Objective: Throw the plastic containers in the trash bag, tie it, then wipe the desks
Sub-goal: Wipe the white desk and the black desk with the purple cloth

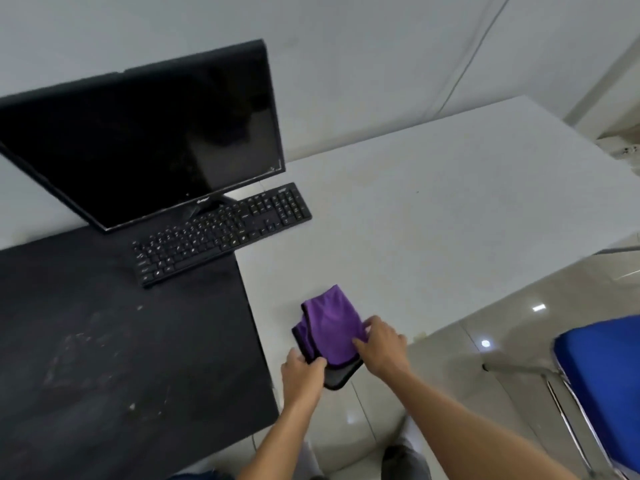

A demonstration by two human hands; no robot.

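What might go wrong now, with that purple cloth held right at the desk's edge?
The purple cloth, pinched by the left hand and right hand, overhangs the white desk edge, so it may slip to the floor. A wide wipe could knock the keyboard, which straddles both desks.

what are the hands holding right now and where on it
Both hold the purple cloth on the white desk: the left hand pinches its near black-trimmed edge, the right hand grips its right side.
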